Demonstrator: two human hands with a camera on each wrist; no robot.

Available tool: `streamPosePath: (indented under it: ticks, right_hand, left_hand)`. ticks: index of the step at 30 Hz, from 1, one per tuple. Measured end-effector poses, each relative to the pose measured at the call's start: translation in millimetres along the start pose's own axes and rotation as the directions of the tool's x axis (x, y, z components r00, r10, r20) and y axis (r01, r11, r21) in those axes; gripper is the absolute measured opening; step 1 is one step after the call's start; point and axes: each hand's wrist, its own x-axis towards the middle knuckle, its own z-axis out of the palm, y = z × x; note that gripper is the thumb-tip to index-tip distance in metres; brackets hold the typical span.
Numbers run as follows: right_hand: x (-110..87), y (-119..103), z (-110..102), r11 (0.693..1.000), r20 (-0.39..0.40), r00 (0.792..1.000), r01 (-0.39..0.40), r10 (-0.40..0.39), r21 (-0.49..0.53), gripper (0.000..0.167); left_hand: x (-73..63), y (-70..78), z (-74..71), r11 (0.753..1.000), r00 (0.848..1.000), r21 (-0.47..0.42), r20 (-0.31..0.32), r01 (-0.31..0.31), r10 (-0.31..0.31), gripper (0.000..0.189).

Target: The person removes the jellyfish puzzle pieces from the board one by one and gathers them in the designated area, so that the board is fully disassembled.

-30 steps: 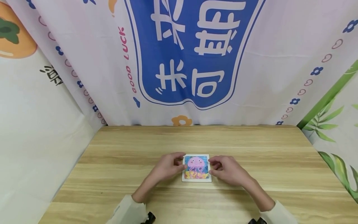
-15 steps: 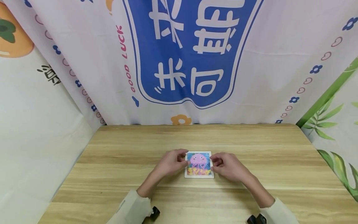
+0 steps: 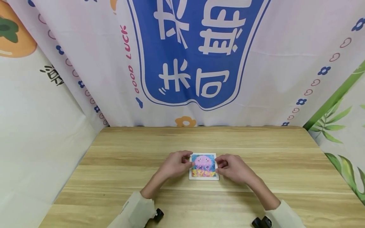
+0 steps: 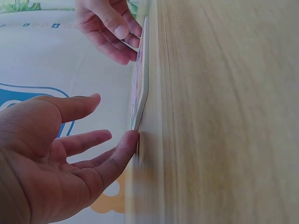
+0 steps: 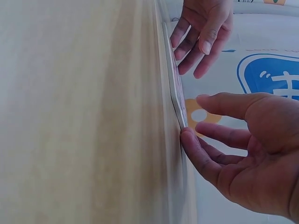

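A small, thick square picture board [image 3: 203,167] with a white border and a pink jellyfish lies flat on the table. My left hand [image 3: 176,165] is at its left side, and the right hand [image 3: 234,168] at its right side. In the left wrist view, a fingertip of the left hand [image 4: 70,163] touches the board's near edge, while the thumb stays apart from it. The right wrist view has a fingertip of the right hand [image 5: 247,149] against the edge of the board [image 5: 175,88], its thumb also away. Neither hand is curled round the board.
The wooden table [image 3: 128,167] extends around the board on all sides. A printed curtain [image 3: 285,63] hangs at the table's back edge, with white cloth [image 3: 42,126] on the left. Dark devices sit at both wrists near the light sleeves [image 3: 135,209].
The picture board has slid slightly to the right and away from me, with both hands staying at its sides. Most of this shift came in the first half second.
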Motion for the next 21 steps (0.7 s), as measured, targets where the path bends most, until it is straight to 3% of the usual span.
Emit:
streamPosePath:
  ticks: [21]
  right_hand:
    - [6.8,1.8,-4.7,0.999,0.006,1.0,0.023,-0.023,-0.034,0.035]
  left_hand:
    - [5.0,3.4,-1.4,1.0,1.0,0.019,0.013,-0.017,0.016,0.046]
